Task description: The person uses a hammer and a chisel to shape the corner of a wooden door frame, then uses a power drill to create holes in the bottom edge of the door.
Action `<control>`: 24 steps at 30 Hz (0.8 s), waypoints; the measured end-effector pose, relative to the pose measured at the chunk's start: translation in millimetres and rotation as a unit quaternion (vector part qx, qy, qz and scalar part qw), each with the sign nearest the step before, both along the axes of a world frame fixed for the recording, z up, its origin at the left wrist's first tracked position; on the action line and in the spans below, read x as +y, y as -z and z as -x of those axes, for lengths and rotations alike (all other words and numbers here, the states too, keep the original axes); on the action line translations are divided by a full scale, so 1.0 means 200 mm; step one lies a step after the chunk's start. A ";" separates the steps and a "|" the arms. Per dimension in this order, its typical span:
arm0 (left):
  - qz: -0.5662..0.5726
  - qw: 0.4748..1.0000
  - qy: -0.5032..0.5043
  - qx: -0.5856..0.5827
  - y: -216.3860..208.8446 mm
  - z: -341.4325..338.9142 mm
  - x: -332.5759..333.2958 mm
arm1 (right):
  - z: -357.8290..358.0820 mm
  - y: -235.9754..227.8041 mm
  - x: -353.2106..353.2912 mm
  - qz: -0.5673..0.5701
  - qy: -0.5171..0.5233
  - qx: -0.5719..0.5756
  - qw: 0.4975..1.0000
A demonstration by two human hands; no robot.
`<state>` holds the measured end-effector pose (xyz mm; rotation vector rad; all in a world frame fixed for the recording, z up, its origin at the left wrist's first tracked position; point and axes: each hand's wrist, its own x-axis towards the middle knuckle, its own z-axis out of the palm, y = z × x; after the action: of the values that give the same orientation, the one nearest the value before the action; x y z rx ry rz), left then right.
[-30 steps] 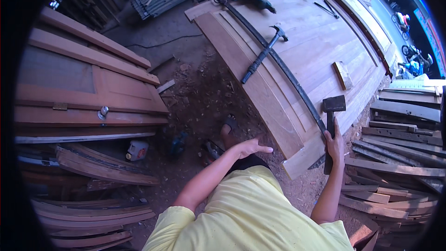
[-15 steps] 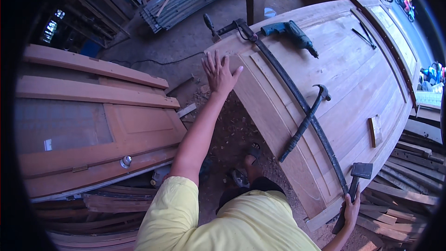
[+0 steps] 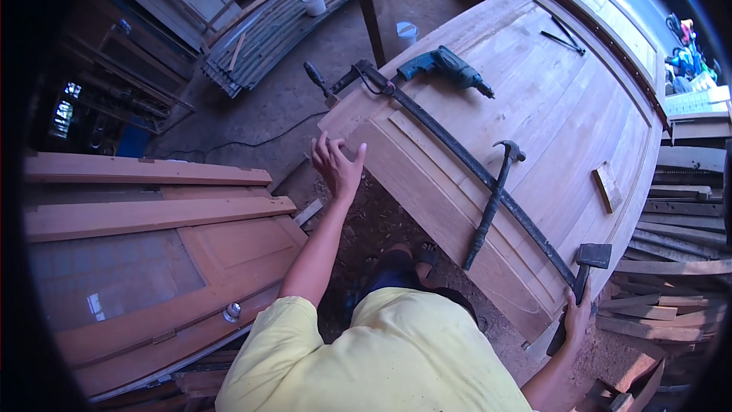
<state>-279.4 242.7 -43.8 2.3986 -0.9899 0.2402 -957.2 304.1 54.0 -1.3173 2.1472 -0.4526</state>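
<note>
My left hand (image 3: pixel 341 168) is open at the near-left corner of a large wooden panelled door (image 3: pixel 534 130), its fingers bent and thumb apart. Whether its fingertips touch the wood I cannot tell. At the door's lower right edge, my right hand (image 3: pixel 577 317) is closed round a dark shank with a block-like head (image 3: pixel 594 255). This piece meets the end of a long black bar clamp (image 3: pixel 457 149); I cannot tell whether it is part of it. The clamp spans the door. A claw hammer (image 3: pixel 496 202) lies across its bar, and a teal power drill (image 3: pixel 446 70) rests beyond.
A small wood block (image 3: pixel 608 187) and a thin dark tool (image 3: pixel 564 42) lie on the door. Brown doors (image 3: pixel 152 290) are stacked at left. Scrap timber (image 3: pixel 679 267) is piled at right. A post (image 3: pixel 371 8) stands behind, and a cord (image 3: pixel 252 141) crosses the floor.
My left hand has drawn back toward me from the door's corner, and its spread fingers have bent. My right hand keeps its grip. The whole view has shifted somewhat.
</note>
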 end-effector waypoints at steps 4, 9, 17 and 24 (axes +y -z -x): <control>0.254 0.844 -0.076 0.467 0.28 -0.32 -0.03 | -0.14 0.05 -0.02 0.001 0.035 -0.006 0.999; 0.252 0.664 -0.018 0.704 0.35 -0.38 -0.17 | -0.18 0.20 0.00 0.062 0.085 0.030 0.994; 0.175 0.633 0.082 0.749 0.42 -0.49 -0.17 | -0.68 0.11 0.31 0.099 0.254 0.052 0.961; -0.101 0.508 0.171 0.838 0.44 -0.08 0.23 | -0.80 -0.04 1.08 0.154 0.329 -0.075 0.929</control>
<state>-263.2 289.0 -131.0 1.2582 -0.3200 -2.0076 -796.8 520.2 61.3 -0.6314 2.4115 -1.1567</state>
